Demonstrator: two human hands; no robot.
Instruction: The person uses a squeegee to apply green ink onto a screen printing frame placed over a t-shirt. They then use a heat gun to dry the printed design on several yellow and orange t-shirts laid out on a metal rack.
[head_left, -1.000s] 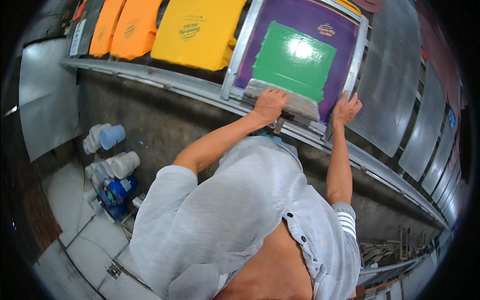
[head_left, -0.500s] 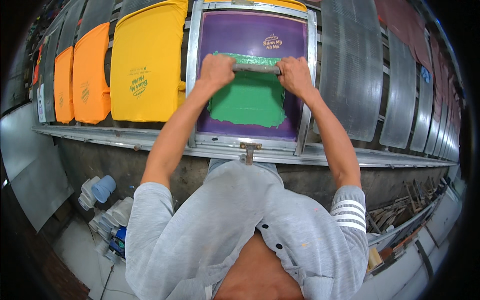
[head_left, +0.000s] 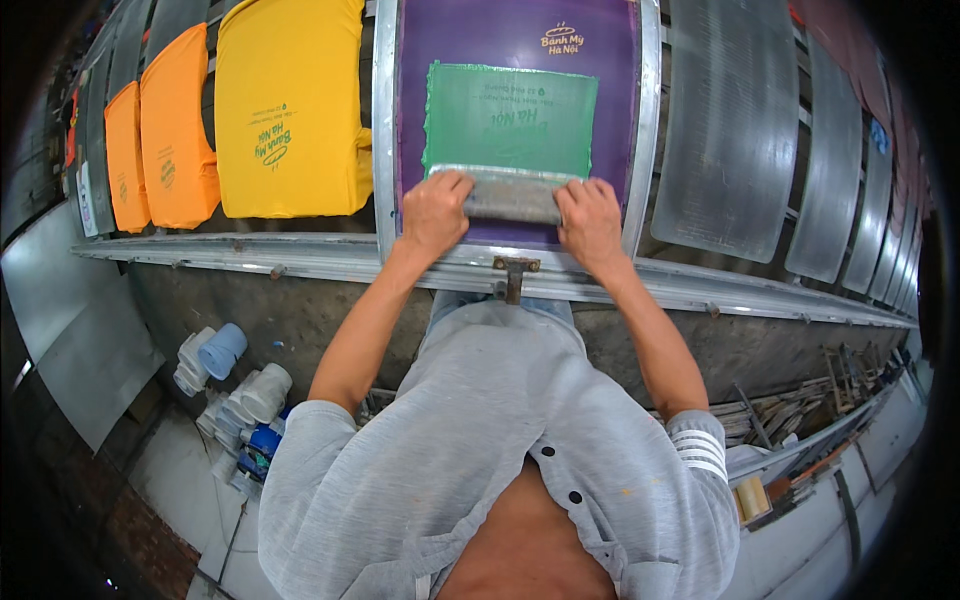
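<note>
Both ends of a wide grey squeegee (head_left: 513, 200) are gripped, by my left hand (head_left: 437, 213) and my right hand (head_left: 590, 225), fingers wrapped round it. It lies tilted across the near part of a purple screen-printing mesh (head_left: 480, 35) in a metal frame (head_left: 648, 130). Beyond the squeegee, a thin film of green ink (head_left: 510, 115) covers a rectangle of the mesh, and a printed design shows through it. What lies under the blade is hidden. A rusty metal bracket (head_left: 515, 275) holds the frame's near edge at the rail.
To the left, a yellow shirt (head_left: 290, 110) and orange shirts (head_left: 180, 130) with prints are stretched on boards. Bare grey boards (head_left: 725, 130) line the right. A metal rail (head_left: 320, 255) runs along the near edge. Buckets (head_left: 222, 348) stand at lower left, scrap wood (head_left: 790, 400) at lower right.
Both hands have drawn the squeegee toward me, from the far part of the green ink to its near side. The thick green layer is now a thin film with the design visible.
</note>
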